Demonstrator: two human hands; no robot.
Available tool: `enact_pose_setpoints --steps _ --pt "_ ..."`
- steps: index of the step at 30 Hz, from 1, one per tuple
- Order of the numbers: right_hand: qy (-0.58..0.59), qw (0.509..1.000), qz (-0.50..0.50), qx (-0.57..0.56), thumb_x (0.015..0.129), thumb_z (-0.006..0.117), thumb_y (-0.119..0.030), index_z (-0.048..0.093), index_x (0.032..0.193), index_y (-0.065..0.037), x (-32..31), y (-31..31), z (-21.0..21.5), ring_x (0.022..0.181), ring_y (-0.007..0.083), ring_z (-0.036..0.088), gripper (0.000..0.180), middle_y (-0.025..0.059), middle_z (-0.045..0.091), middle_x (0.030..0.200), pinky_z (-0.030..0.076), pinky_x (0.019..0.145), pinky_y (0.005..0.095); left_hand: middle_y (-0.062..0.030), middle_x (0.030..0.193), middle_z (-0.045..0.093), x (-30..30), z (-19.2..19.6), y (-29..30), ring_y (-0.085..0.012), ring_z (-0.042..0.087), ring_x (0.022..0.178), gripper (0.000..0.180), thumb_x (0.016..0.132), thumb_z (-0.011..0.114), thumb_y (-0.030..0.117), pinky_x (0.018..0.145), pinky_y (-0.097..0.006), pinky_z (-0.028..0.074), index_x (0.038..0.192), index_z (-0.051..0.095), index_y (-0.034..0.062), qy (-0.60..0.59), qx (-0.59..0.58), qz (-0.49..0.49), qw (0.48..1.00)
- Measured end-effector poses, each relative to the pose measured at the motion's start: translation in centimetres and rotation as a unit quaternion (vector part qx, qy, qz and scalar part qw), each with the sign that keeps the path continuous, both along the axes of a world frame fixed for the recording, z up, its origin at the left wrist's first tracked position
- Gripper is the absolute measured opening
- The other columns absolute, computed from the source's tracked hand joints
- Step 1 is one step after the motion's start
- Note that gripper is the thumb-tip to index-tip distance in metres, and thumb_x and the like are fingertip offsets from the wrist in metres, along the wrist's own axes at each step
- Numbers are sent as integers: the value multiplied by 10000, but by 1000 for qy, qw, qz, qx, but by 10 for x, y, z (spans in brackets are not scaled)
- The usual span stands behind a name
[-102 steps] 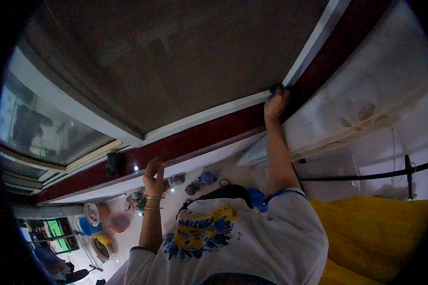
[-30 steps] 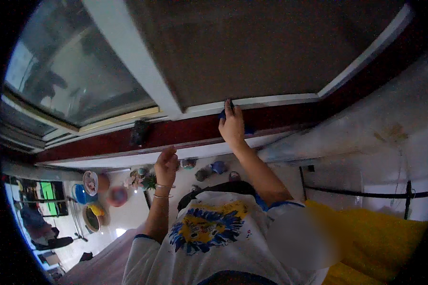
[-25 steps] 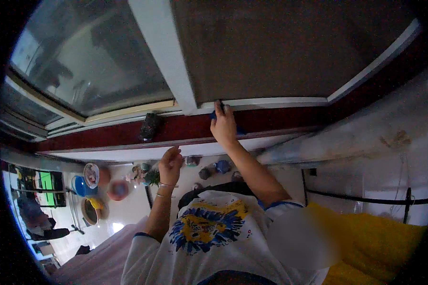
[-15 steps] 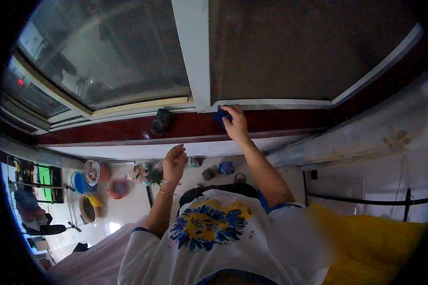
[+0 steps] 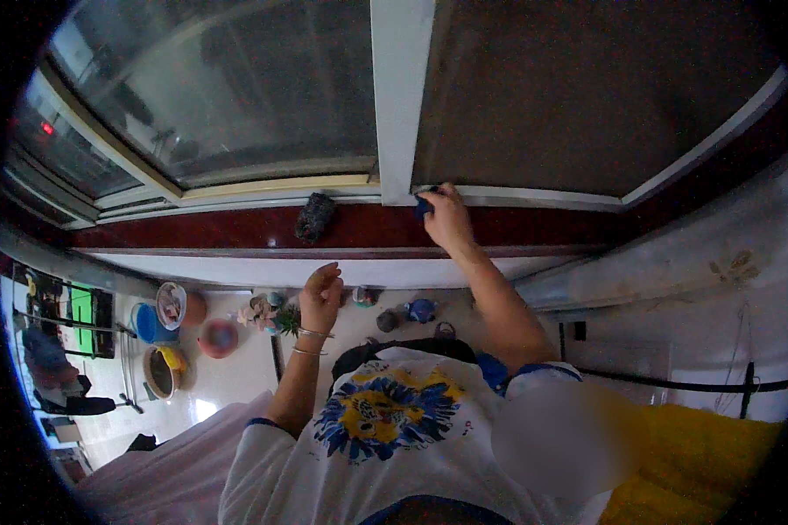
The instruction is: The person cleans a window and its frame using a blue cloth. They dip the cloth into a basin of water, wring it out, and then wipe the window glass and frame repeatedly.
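My right hand (image 5: 447,216) grips a small dark blue cloth (image 5: 422,208). It presses the cloth against the bottom rail of the window frame (image 5: 525,197), just right of the upright white post (image 5: 402,96). Part of the cloth is hidden under my fingers. My left hand (image 5: 320,297), with bangles at the wrist, hovers in front of the sill with its fingers loosely bent and nothing visible in them. A dark grey, rough-looking bundle (image 5: 314,217) lies on the dark red sill (image 5: 236,229), left of the post.
Below on the floor at left stand a blue bucket (image 5: 151,324), a red basin (image 5: 218,338) and a round tub (image 5: 159,372) with a yellow cloth over its rim. Potted plants (image 5: 289,320) line the wall under the sill. Yellow fabric (image 5: 709,455) lies at lower right.
The view has shifted, so the window and sill sit farther right. My right hand now holds the cloth closer against the frame's bottom rail. My left hand stays about where it was.
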State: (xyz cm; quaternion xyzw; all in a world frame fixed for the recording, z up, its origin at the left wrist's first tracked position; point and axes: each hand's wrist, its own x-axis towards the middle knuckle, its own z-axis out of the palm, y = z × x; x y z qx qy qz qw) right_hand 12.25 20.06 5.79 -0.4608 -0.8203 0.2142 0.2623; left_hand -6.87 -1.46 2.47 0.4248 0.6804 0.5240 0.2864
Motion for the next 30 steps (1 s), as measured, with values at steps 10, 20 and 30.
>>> enact_pose_setpoints --steps 10,20,30 --pt "-84 990 -14 113 698 611 -12 660 1077 -87 -4 -5 -8 981 362 526 390 179 518 1044 482 820 444 -107 1039 644 9 2 9 -159 602 963 255 887 563 79 847 -297 474 1131 575 6 7 -7 1 1000" --pt "-70 992 1 109 698 618 3 650 1101 -84 -10 -8 -4 970 362 515 414 172 499 1022 469 829 431 -110 1019 653 15 -4 12 -152 618 921 262 869 578 62 784 -285 498 1125 591 7 -6 33 22 999" --pt "-69 992 -10 107 720 583 11 630 1136 -71 -12 -8 -27 1043 368 507 426 191 486 1124 468 871 420 -93 998 657 12 -23 20 -153 624 890 265 857 587 47 761 -271 496 1120 597 12 -34 39 22 998"
